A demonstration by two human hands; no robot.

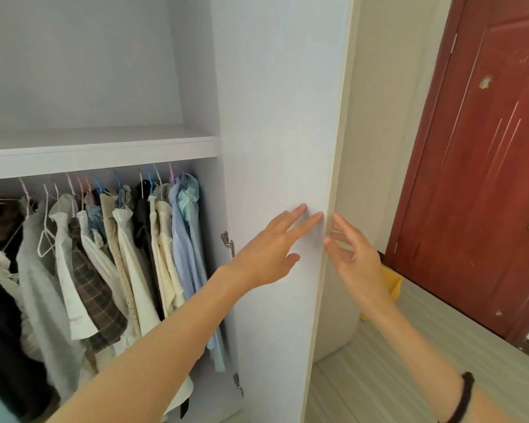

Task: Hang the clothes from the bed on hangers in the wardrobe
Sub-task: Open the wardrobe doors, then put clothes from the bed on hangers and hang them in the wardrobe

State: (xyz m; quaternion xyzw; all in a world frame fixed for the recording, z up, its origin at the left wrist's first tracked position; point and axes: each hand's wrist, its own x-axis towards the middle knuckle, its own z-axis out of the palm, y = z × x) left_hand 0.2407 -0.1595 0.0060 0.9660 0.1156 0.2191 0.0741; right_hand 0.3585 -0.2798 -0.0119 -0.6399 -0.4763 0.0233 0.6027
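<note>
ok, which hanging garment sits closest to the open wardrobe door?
The pale blue shirt at the right end of the rail, next to the striped blue shirt. Every other garment hangs further left, away from the wardrobe door.

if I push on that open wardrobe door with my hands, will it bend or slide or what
The wardrobe door looks like a rigid flat panel, so it probably won't flex. Its hinges suggest it swings rather than slides. Its smooth face may let the left hand's flat fingers slip.
</note>
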